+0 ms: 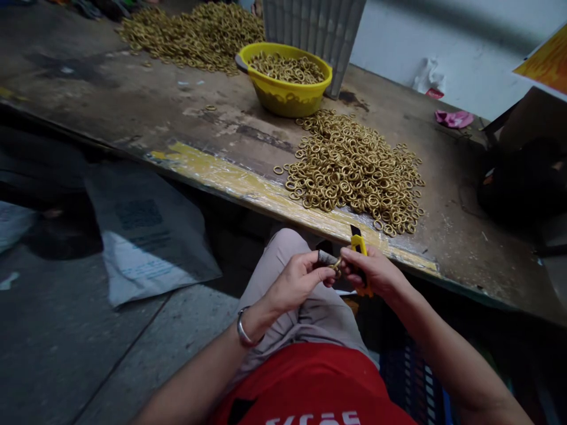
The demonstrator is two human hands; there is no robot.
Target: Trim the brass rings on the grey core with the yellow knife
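My left hand [297, 280] is closed in a pinch on a small brass ring [336, 264], with a dark covering on the thumb tip. My right hand [376, 273] is wrapped round a yellow utility knife [358, 248], its black tip pointing up and away. Both hands meet over my lap, just below the front edge of the workbench [186, 112]. A metal bangle [243, 332] circles my left wrist. A big pile of brass rings [352, 168] lies on the bench right in front of my hands.
A yellow basin [283, 88] holding more rings stands behind the pile, beside a grey ribbed crate [312, 26]. Another heap of rings [195, 32] spreads at the back left. Grey plastic bags [146, 236] lie on the floor at left. A pink rag [454, 118] rests at the far right.
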